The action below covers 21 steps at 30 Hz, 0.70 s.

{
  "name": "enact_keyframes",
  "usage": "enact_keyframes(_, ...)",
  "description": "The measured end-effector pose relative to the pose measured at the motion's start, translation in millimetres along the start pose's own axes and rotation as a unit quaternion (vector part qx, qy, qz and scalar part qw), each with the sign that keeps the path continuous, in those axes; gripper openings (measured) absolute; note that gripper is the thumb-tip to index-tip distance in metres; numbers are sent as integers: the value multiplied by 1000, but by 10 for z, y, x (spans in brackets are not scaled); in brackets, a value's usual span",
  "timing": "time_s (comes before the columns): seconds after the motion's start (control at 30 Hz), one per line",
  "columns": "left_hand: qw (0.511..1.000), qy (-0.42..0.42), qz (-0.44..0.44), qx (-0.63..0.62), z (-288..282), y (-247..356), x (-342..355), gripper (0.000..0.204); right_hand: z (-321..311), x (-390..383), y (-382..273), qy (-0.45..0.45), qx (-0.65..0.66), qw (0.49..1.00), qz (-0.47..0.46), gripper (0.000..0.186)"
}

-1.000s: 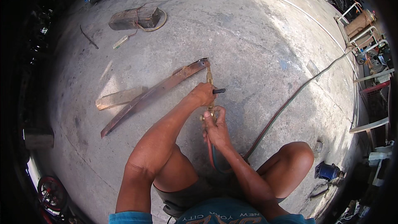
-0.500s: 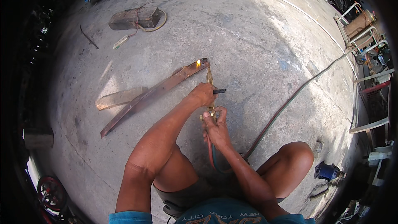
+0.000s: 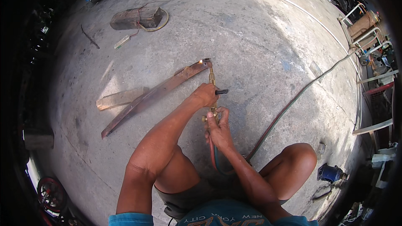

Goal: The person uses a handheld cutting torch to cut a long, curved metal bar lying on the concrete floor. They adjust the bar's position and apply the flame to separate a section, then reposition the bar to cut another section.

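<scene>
A brass gas torch (image 3: 212, 77) points away from me, its tip by the far end of a rusty metal bar (image 3: 161, 93). A small glow shows at that end. My left hand (image 3: 204, 95) is closed round the torch's neck; a short black stick-like piece (image 3: 222, 92) juts out of its right side, its kind unclear. Nearer me, my right hand (image 3: 218, 132) grips the torch's handle by the valve knobs, thumb and forefinger bent at the valves. Red and green hoses (image 3: 214, 159) run from the handle down by my legs. The bar rests across a wooden block (image 3: 118, 99).
A dark timber block (image 3: 136, 19) with cable round it lies farther off, beside a small pale clamp-like piece (image 3: 122, 42). Twin hoses (image 3: 293, 101) cross the concrete at right. A blue bottle jack (image 3: 329, 173) stands near my right knee; metal frames (image 3: 372, 37) line the right edge.
The yellow flame at the bar's far end has shrunk to a small bright glow. Both hands and the torch hold nearly the same place.
</scene>
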State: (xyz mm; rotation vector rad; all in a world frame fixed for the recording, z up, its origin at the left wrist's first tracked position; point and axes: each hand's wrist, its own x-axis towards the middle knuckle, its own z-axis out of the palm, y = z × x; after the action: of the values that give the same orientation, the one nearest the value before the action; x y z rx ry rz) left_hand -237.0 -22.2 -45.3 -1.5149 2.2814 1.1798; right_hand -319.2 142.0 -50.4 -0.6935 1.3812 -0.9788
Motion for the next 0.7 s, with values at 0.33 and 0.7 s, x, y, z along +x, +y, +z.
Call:
enact_keyframes(0.33, 999, 16, 26, 20, 43, -53, 26, 30, 11, -9, -9, -1, -13, 1000, -5, 34)
enact_keyframes(0.7, 999, 21, 34, 26, 43, -45, 15, 33, 21, -29, -46, 6, -33, 999, 0, 36)
